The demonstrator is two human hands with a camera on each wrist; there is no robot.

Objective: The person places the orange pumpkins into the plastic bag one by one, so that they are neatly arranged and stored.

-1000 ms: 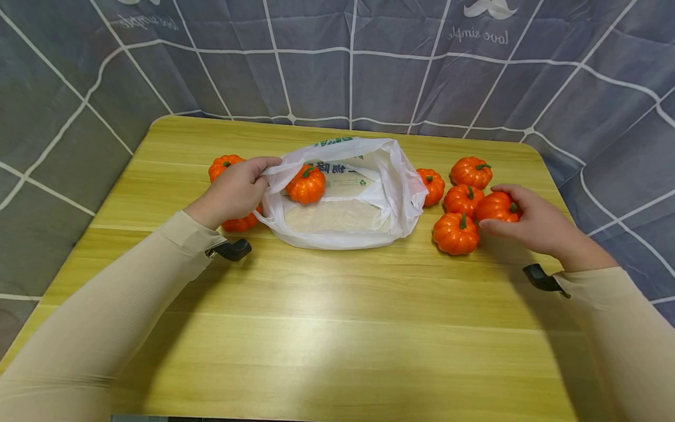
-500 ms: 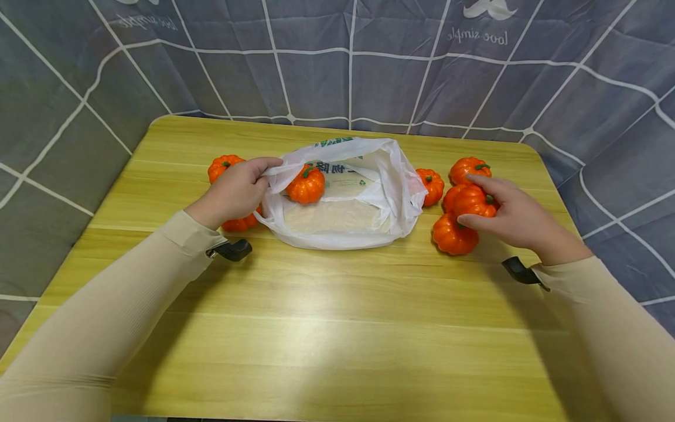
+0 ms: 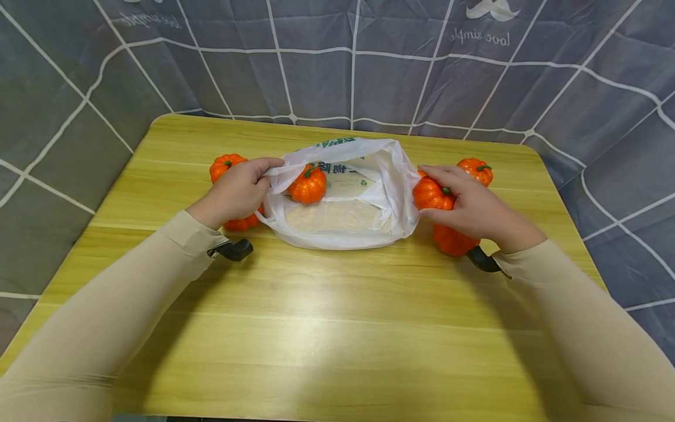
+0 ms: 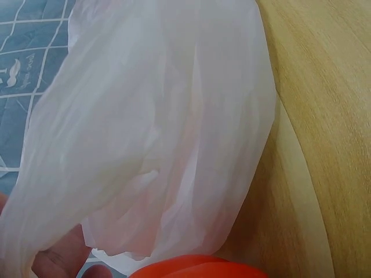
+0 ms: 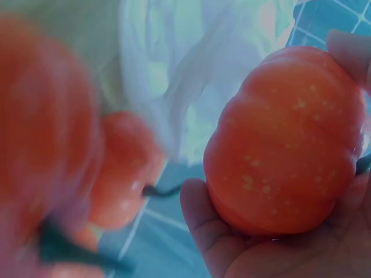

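Note:
A white plastic bag [image 3: 337,239] lies on its side with its mouth spread wide, facing the person. My left hand [image 3: 237,190] pinches the left edge of its mouth. Inside the bag, near that hand, sits one small orange pumpkin [image 3: 307,186] with a green stem. Right at the bag's right edge, my right hand [image 3: 469,202] grips another pumpkin [image 5: 284,145] between thumb and fingers, raised over the others. Beneath the right hand, a pumpkin [image 3: 452,240] is partly covered. The left wrist view shows mostly the bag's outer side [image 4: 174,116].
One pumpkin [image 3: 476,170] stands behind the right hand. To the left of the bag are a pumpkin [image 3: 224,166] and a second one [image 3: 242,223], both partly behind the left hand. A grey checked curtain [image 3: 316,76] surrounds the back of the wooden table [image 3: 316,328].
My right hand has carried its pumpkin leftward, from the right side of the group to the bag's right edge. The left hand has stayed on the bag.

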